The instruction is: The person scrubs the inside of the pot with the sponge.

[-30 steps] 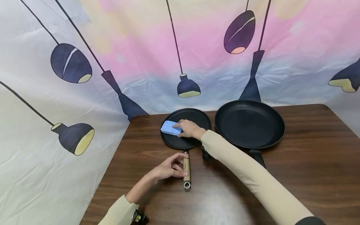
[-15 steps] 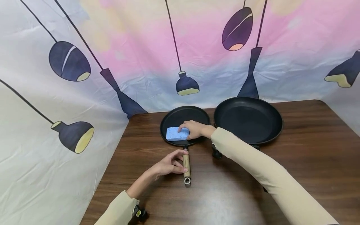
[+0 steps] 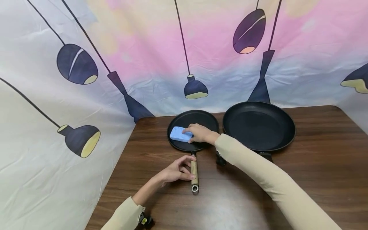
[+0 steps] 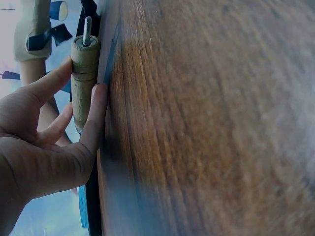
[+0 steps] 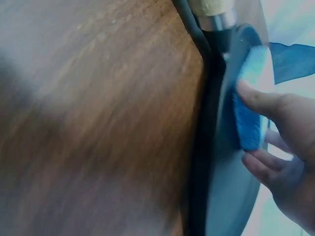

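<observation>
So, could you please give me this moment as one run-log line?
left hand: pinches wooden handle | right hand: holds blue sponge on small pan | large pan: beside small pan, held by neither hand

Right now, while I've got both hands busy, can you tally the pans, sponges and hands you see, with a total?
Pans: 2, the small pan and the large pan
Sponges: 1, the blue sponge
Hands: 2, your left hand and right hand
Total: 5
</observation>
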`<move>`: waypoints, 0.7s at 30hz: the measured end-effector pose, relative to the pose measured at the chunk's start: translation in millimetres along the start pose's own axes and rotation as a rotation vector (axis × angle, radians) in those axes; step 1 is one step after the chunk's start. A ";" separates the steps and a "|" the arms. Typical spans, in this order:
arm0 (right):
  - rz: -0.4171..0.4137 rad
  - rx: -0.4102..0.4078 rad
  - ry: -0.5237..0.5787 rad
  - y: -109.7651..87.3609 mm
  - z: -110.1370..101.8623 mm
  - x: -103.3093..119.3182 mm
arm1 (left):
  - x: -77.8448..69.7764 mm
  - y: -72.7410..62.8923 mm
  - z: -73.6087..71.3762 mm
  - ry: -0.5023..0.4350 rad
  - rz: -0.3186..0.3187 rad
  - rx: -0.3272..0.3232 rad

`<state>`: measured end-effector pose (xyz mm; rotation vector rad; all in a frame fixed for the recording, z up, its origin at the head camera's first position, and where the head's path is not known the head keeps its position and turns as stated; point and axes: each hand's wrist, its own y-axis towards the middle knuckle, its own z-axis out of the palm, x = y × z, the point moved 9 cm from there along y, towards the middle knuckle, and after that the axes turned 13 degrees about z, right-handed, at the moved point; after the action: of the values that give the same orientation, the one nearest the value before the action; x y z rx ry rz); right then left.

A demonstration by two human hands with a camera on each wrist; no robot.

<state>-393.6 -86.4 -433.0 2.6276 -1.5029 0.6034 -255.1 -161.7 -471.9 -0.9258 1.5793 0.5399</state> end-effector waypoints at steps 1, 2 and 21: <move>0.006 -0.017 0.007 2.0 1.0 1.1 | 0.2 -0.7 0.3 0.001 -0.001 -0.004; 0.013 -0.031 0.013 3.6 2.0 1.9 | 0.1 -1.2 0.7 0.004 0.001 -0.006; -0.028 0.182 0.017 -27.8 -18.7 -49.2 | -0.8 0.6 1.6 0.007 0.025 -0.011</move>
<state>-398.1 -27.1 -429.5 2.7622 -1.4688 0.7934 -254.6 -159.9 -471.5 -0.9186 1.5974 0.5640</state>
